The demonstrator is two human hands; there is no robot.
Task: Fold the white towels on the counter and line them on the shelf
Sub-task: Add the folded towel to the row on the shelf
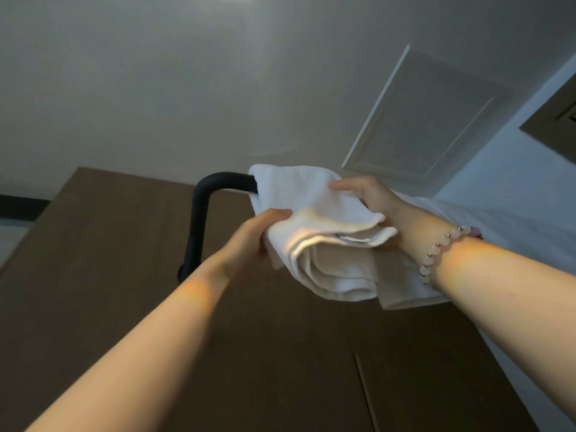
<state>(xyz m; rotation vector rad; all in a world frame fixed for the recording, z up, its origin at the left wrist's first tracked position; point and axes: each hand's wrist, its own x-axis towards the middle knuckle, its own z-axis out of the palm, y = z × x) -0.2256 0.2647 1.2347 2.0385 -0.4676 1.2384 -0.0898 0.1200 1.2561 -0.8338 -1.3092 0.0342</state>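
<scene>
Head view, camera looks steeply upward: the folded white towel (327, 244) is lifted high, above and in front of the person, btw both hands. The left hand (265, 235) grips the towel's left end, fingers curled around the thick folded part. The right hand (371, 198) holds the far upper-right edge, fingers bent over the top of the cloth; the bead bracelet (436, 247) sits on this wrist. The long axis of the towel goes approx. left to right, from one hand to the other, and the layered fold edges face toward the camera. The black rail (215, 194) of the shelf comes up from the lower left, bends, and runs to the right, where it goes out of sight behind the towel's upper-left corner, so the towel is touching or just over the rail; I cannot tell which. The right hand is the one nearer to the shelf side, the left is more toward the person. My judgement: the next move is to push the towel forward over the rail w/ its long axis along it. What already lies on the shelf I cannot tell; a white shape under the right wrist is maybe another towel, not sure. Behind is a brown wall (124, 275) and a ceiling hatch (420, 120)
</scene>
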